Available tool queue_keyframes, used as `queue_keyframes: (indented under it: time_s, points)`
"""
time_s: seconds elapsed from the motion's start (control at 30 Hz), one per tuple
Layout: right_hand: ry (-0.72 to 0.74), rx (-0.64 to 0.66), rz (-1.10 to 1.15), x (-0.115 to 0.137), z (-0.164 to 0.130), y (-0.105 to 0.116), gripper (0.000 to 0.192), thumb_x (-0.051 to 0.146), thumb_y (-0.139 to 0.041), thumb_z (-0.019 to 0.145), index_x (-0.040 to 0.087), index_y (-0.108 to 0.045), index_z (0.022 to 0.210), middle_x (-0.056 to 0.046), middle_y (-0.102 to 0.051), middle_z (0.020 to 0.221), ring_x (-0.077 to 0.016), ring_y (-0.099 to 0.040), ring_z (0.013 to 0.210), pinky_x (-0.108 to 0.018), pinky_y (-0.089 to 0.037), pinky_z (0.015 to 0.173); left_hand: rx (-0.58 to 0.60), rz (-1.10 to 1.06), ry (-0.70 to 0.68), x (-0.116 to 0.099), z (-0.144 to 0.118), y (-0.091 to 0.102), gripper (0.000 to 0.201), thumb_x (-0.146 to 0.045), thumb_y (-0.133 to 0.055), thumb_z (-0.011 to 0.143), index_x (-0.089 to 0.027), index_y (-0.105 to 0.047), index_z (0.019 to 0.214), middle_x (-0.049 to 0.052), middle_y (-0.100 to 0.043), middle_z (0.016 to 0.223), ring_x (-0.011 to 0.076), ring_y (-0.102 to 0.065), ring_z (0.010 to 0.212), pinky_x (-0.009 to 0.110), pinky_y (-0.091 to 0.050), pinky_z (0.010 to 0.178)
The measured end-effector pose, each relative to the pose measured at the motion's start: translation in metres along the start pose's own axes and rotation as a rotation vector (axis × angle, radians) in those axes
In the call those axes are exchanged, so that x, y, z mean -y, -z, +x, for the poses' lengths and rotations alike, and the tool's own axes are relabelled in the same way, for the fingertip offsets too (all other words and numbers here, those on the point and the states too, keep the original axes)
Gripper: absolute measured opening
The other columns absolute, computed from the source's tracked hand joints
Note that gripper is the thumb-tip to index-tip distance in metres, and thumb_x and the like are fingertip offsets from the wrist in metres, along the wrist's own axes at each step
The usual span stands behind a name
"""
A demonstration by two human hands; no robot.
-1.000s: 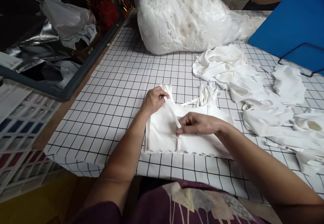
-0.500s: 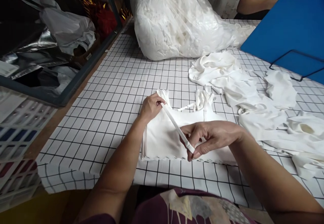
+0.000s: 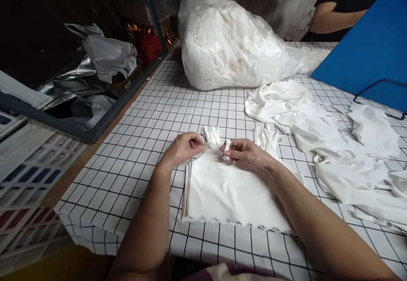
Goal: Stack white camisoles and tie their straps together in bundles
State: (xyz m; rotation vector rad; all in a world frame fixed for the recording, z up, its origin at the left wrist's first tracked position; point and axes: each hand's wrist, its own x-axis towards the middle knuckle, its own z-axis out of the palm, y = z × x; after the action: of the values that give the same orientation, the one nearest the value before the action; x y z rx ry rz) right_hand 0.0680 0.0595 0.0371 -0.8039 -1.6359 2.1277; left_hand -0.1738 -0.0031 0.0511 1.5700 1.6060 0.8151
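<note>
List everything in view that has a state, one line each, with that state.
Left hand: fingertips drawn together; whether they grip anything is unclear.
Right hand: closed on a white strap.
White strap: pinched, raised above the stack.
Garment stack: layered, laid flat.
Loose white fabric: crumpled, strewn.
Plastic bag: bulging, filled with white material.
Checked tablecloth: spread, draping over the near edge.

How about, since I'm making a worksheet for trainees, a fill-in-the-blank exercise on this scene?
1. The ____ hand holds the narrow white fabric strap.
2. The large flat panel at the upper right is coloured ____.
3. The grid lines on the white tablecloth are coloured ____.
4. Of the bulging translucent plastic bag and the flat stack of white fabric, the one nearer the camera is the ____.

Missing words: right; blue; black; stack.
</note>
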Motion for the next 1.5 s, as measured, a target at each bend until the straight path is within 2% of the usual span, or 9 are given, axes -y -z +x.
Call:
queue_keyframes:
  time_s: [0.17, 0.37, 0.7, 0.87, 0.97, 1.07, 1.23, 1.4, 1.5]
  points:
    - [0.049, -0.024, 0.011, -0.001, 0.001, 0.0, 0.033, 0.042, -0.078, 0.078, 0.012, -0.067, 0.089, -0.001, -0.062, 0.076, -0.01, -0.055, 0.066, -0.026, -0.046, 0.064, 0.213, -0.078, -0.063, -0.017, -0.005, -0.02, 0.02, -0.035, -0.075, 0.076, -0.017, -0.073, 0.084, 0.004, -0.071, 0.083, 0.0148, -0.062, 0.074, 0.025, -0.048, 0.064]
    - [0.079, -0.035, -0.056, -0.003, 0.002, 0.001, 0.033, 0.044, -0.075, 0.079, 0.014, -0.066, 0.089, 0.0, -0.061, 0.074, -0.0108, -0.055, 0.066, -0.027, -0.046, 0.066, 0.151, -0.126, -0.012, -0.023, -0.004, -0.042, 0.014, -0.03, -0.07, 0.079, -0.016, -0.073, 0.079, 0.004, -0.07, 0.078, 0.0126, -0.059, 0.066, 0.024, -0.046, 0.058]
    - [0.147, 0.038, -0.063, -0.002, 0.0, 0.002, 0.028, 0.038, -0.074, 0.081, 0.015, -0.062, 0.09, 0.002, -0.055, 0.072, -0.0102, -0.047, 0.065, -0.027, -0.04, 0.063, 0.058, -0.223, -0.102, -0.018, -0.001, -0.044, 0.012, -0.027, -0.069, 0.079, -0.016, -0.069, 0.074, 0.003, -0.064, 0.077, 0.0124, -0.058, 0.068, 0.024, -0.048, 0.06]
    - [0.194, -0.035, -0.229, 0.012, -0.008, 0.006, 0.024, 0.039, -0.068, 0.086, 0.016, -0.061, 0.089, 0.001, -0.056, 0.075, -0.0112, -0.048, 0.068, -0.027, -0.039, 0.064, 0.173, 0.0, -0.13, -0.023, -0.011, -0.043, 0.008, -0.027, -0.071, 0.079, -0.019, -0.069, 0.08, 0.003, -0.066, 0.084, 0.013, -0.057, 0.07, 0.026, -0.048, 0.063]
    - [0.158, -0.005, -0.379, 0.014, -0.017, 0.01, 0.022, 0.037, -0.066, 0.087, 0.016, -0.06, 0.088, 0.0, -0.056, 0.077, -0.0112, -0.047, 0.067, -0.026, -0.038, 0.061, 0.207, 0.16, -0.182, -0.023, -0.021, -0.046, 0.015, -0.024, -0.078, 0.073, -0.02, -0.067, 0.082, 0.002, -0.065, 0.085, 0.0156, -0.058, 0.077, 0.029, -0.049, 0.069]
    - [0.083, 0.033, -0.498, 0.007, -0.023, 0.011, 0.018, 0.034, -0.064, 0.088, 0.017, -0.058, 0.084, 0.003, -0.051, 0.071, -0.01, -0.043, 0.062, -0.025, -0.034, 0.057, 0.182, 0.155, -0.212, -0.022, -0.028, -0.05, 0.017, -0.019, -0.079, 0.073, -0.02, -0.063, 0.08, 0.0, -0.065, 0.082, 0.0153, -0.058, 0.079, 0.03, -0.049, 0.074]
    - [0.041, 0.043, -0.53, 0.0, -0.022, 0.008, 0.019, 0.032, -0.065, 0.085, 0.017, -0.054, 0.081, 0.005, -0.046, 0.066, -0.0091, -0.039, 0.059, -0.024, -0.03, 0.054, 0.141, 0.182, -0.216, -0.02, -0.031, -0.055, 0.026, -0.02, -0.082, 0.071, -0.02, -0.057, 0.081, -0.001, -0.064, 0.08, 0.0158, -0.058, 0.078, 0.033, -0.047, 0.079]
    - [0.003, 0.037, -0.558, 0.002, -0.022, 0.009, 0.023, 0.035, -0.066, 0.083, 0.019, -0.051, 0.078, 0.006, -0.043, 0.063, -0.0089, -0.036, 0.057, -0.024, -0.026, 0.051, 0.198, 0.164, -0.169, -0.016, -0.029, -0.055, 0.018, -0.021, -0.079, 0.074, -0.019, -0.061, 0.074, -0.003, -0.058, 0.068, 0.0126, -0.054, 0.066, 0.026, -0.043, 0.063]
    - [-0.003, 0.06, -0.572, 0.002, -0.023, 0.01, 0.025, 0.032, -0.066, 0.082, 0.02, -0.045, 0.074, 0.008, -0.037, 0.06, -0.0082, -0.032, 0.055, -0.023, -0.025, 0.051, 0.222, 0.124, -0.15, -0.013, -0.028, -0.055, 0.011, -0.022, -0.075, 0.077, -0.018, -0.066, 0.073, -0.002, -0.058, 0.065, 0.0119, -0.053, 0.064, 0.026, -0.043, 0.062]
